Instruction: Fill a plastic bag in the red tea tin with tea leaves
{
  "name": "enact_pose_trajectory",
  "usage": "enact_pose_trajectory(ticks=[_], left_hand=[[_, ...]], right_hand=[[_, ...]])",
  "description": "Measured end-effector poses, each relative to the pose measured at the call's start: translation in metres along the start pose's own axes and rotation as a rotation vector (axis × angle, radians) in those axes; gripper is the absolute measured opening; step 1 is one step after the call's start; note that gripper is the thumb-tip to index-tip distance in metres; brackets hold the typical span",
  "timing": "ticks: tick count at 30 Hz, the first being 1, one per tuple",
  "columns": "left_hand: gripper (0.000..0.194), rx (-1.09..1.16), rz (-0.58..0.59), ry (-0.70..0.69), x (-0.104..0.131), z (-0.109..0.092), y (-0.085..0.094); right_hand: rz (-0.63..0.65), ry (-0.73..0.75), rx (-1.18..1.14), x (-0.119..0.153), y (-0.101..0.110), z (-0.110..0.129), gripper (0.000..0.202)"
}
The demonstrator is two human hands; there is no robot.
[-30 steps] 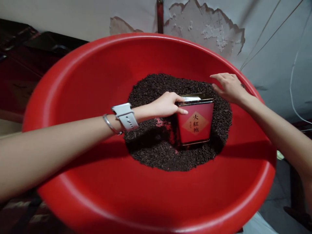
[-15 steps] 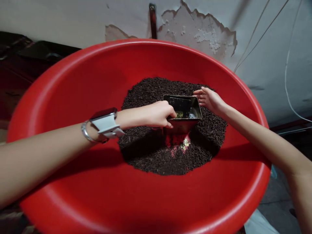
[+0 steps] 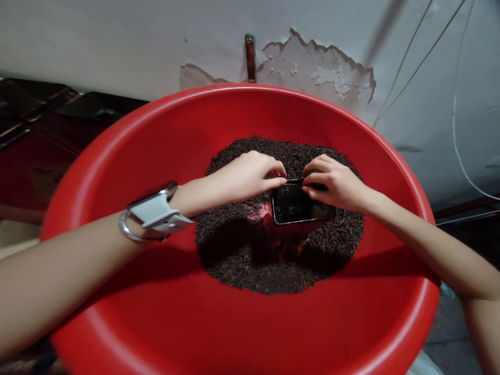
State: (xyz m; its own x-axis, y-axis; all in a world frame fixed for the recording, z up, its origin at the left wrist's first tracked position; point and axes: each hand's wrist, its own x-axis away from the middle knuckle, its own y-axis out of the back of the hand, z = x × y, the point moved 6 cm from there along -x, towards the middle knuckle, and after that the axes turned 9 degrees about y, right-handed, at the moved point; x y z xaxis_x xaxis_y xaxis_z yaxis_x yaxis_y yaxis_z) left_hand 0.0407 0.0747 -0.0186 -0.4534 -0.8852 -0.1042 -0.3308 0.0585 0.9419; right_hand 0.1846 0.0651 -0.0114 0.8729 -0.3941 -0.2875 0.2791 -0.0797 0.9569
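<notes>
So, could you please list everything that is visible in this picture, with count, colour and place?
basin: one, red, round, fills most of the view.
loose tea leaves: one heap, dark brown, in the middle of the basin.
tin: one, red sides, dark shiny inside, open mouth up, sunk in the heap.
wall: one, pale grey, behind the basin, with a patch of peeled paint at top centre.
cables: a few, thin, pale, on the wall at right.
dark furniture: dark red and black, left of the basin.
watch: one, white strap, on the left wrist.
bangle: one, silver, beside the watch.
left hand: at the tin's far left rim.
right hand: on the tin's far right rim.
</notes>
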Motion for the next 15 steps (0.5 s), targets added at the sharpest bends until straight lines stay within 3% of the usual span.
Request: enact_pose_trajectory(ticks=[5,11,15], left_hand=[[0.032,-0.022,0.099,0.02,-0.002,0.004,-0.015],[0.036,0.022,0.088,-0.005,-0.006,0.007,-0.014],[0.037,0.07,0.096,-0.019,-0.006,0.009,-0.015]], right_hand=[[0.115,0.042,0.204,0.0,-0.027,0.011,0.019],[0.044,0.018,0.309,0.0,-0.023,0.02,0.02],[0.013,0.025,0.253,-0.001,-0.023,0.023,0.017]])
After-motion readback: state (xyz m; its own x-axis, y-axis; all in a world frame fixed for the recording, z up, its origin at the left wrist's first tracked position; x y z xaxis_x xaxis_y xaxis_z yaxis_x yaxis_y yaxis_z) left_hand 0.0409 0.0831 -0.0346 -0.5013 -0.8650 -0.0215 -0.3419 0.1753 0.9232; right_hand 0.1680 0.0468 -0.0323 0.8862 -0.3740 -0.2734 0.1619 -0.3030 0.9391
